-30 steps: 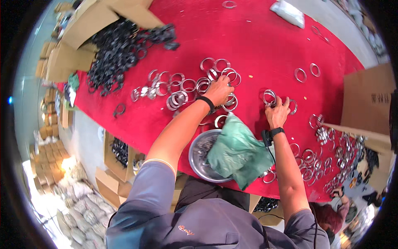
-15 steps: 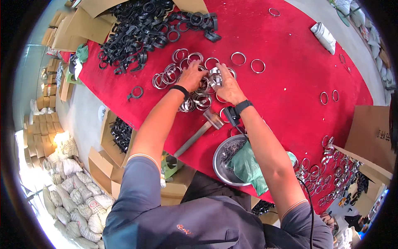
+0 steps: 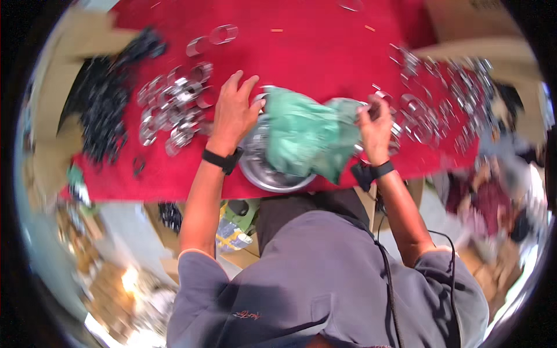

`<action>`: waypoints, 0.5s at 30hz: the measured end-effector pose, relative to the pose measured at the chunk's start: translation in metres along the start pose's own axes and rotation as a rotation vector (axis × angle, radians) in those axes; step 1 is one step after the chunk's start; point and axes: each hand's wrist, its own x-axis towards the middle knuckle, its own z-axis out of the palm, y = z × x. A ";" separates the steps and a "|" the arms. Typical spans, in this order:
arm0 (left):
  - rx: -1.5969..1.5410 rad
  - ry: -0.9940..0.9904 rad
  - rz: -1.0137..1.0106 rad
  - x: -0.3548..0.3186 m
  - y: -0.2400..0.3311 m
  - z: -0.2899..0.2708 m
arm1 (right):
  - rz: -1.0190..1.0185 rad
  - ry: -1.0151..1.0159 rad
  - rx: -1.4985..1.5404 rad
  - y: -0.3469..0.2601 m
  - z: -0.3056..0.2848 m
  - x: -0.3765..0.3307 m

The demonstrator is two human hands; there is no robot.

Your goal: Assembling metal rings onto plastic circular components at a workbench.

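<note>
My left hand (image 3: 235, 113) is open, fingers spread, just left of a round metal bowl (image 3: 272, 185); nothing shows in it. A crumpled green plastic bag (image 3: 301, 130) covers much of the bowl and hides part of its contents. My right hand (image 3: 377, 127) is at the bag's right end, beside loose metal rings. Its fingers are bent and smeared by motion, so any hold on the bag or a ring cannot be made out. Left of my left hand lies a pile of shiny metal rings (image 3: 177, 104).
Black ring-shaped parts (image 3: 104, 110) spill from a cardboard box (image 3: 49, 116) at the left. More metal rings (image 3: 423, 119) spread across the right of the red-covered table (image 3: 313, 58), near another box (image 3: 470, 26). Another person (image 3: 490, 197) is at the lower right.
My view has swung to the right. Both hands have left the ring pile, where the right hand had several rings, and are now on either side of the bowl and green bag.
</note>
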 end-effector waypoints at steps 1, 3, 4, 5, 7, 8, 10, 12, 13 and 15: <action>-0.030 -0.053 0.036 0.004 0.029 0.015 | 0.198 -0.008 -0.047 0.021 -0.029 -0.025; -0.100 -0.130 0.180 0.026 0.084 0.065 | 0.240 0.078 0.012 0.068 -0.079 -0.078; -0.106 -0.145 0.207 0.030 0.111 0.087 | 0.322 0.054 -0.076 0.076 -0.103 -0.103; -0.142 -0.176 0.293 0.035 0.143 0.108 | 0.398 0.092 0.021 0.094 -0.121 -0.128; -0.164 -0.226 0.379 0.033 0.194 0.132 | 0.768 0.126 0.352 0.101 -0.146 -0.156; -0.070 -0.322 0.426 0.030 0.217 0.139 | 0.778 0.135 0.367 0.105 -0.151 -0.161; 0.059 -0.531 0.555 0.018 0.258 0.158 | 0.967 0.119 0.569 0.111 -0.161 -0.161; 0.203 -0.580 0.765 -0.017 0.283 0.180 | 1.038 0.164 0.663 0.124 -0.153 -0.152; 0.287 -0.595 0.799 -0.033 0.294 0.186 | 1.105 0.204 0.739 0.133 -0.146 -0.145; 0.474 -0.534 0.827 -0.061 0.286 0.231 | 1.072 0.211 0.790 0.147 -0.130 -0.117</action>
